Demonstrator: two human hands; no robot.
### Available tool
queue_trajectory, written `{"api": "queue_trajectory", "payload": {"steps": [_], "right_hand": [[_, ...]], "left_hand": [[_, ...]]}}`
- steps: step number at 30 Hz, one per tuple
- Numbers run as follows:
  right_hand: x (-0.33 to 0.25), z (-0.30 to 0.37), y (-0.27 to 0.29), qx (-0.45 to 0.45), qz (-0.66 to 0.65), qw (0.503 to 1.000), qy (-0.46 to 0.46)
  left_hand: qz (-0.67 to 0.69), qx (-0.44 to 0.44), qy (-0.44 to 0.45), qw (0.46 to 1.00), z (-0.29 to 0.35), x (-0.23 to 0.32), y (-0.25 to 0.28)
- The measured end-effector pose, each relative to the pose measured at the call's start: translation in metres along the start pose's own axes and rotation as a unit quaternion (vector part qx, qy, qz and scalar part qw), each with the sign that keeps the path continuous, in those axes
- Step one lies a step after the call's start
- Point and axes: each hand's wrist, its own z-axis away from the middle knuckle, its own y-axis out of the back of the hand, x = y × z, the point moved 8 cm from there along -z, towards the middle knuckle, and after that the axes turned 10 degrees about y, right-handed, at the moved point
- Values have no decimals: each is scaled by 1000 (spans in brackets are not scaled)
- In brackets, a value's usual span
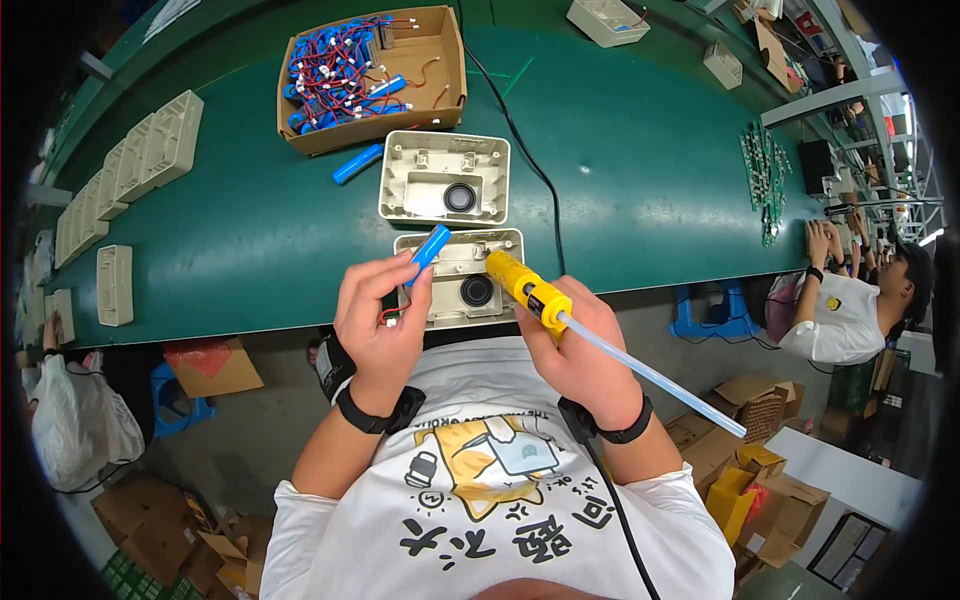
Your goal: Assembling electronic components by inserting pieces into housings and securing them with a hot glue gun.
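Observation:
A blue cylindrical battery [429, 254] is pinched between the thumb and fingers of my left hand [383, 318]; its red wire and white plug show below the fingers. My right hand [584, 352] grips a yellow hot glue gun [527, 291] with a long clear glue stick [660, 384] out of its back. The gun's front end points over the near cream plastic housing [507, 241], which has a round black speaker [477, 291] inside. Right behind it lies a second open housing [396, 177] with a speaker. Another blue battery [358, 164] rests beside that one.
A cardboard box [371, 126] of wired blue batteries stands at the back. More cream housings [172, 137] line the left side. Green circuit boards [764, 180] are piled at right. A black cable [540, 165] crosses the green table. Co-workers sit left and right [835, 312].

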Motion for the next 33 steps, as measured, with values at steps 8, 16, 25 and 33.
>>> {"api": "queue_trajectory", "payload": {"steps": [8,16,25,33], "right_hand": [[0,16,-9,-1,47,999,15],[2,18,-11,4,76,997,-19],[-2,12,4,10,1,1000,2],[-4,13,10,49,-23,998,11]], "left_hand": [[53,-202,-88,974,-41,13,-22],[29,-233,-106,966,-37,10,-22],[19,-276,-107,955,-43,10,-26],[-51,-329,-148,931,-40,19,-31]]}}
